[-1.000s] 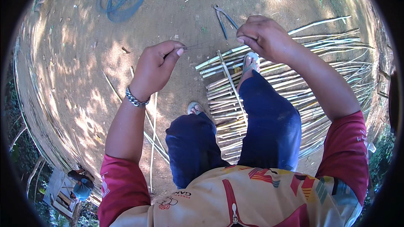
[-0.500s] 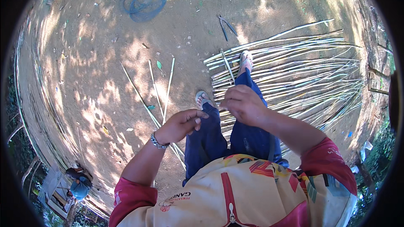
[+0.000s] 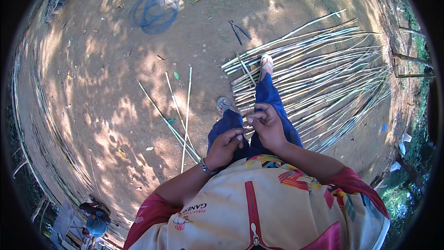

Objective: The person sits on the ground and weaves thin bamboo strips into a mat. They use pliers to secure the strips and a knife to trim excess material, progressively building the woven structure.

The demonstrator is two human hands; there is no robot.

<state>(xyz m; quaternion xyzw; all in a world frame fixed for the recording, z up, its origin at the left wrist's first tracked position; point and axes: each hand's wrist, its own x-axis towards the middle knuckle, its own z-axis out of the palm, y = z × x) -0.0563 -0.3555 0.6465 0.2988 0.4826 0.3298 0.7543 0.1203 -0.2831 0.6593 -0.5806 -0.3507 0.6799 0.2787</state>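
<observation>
1. Silvery chain bracelet (image 3: 204, 165) on the left wrist, just below the middle of the frame. That left hand (image 3: 225, 147) has its thumb and fingertips pinched together on what looks like a thin dark strand (image 3: 246, 128). Super fine at this size, so don't hold me to the details.
2. Right hand (image 3: 268, 127) is just beside it, up and to the right, with the fingers curled and the thumb near the forefinger. Honestly can't tell if it's grasping the strand too.
3. So the strand is around the centre of the frame, between the two hands and in front of the navy trousers (image 3: 273, 95).
4. Big spread of slim poles (image 3: 314, 60) on the ground, centre right, fanning out toward the right side. One short stick (image 3: 246, 70) lies crosswise over their left ends, near the sandalled right foot (image 3: 267, 61).
5. Three loose poles (image 3: 188, 97) on the bare dirt left of centre, their lower ends running in behind the left forearm.
6. Pliers (image 3: 237, 32) lie above the spread, top centre, handles splayed apart. Bluish wire coil (image 3: 150, 18) sits upper left of those, well apart.
7. More long poles (image 3: 41, 97) curve down the left edge, and another person in blue (image 3: 96, 224) is at lower left.
</observation>
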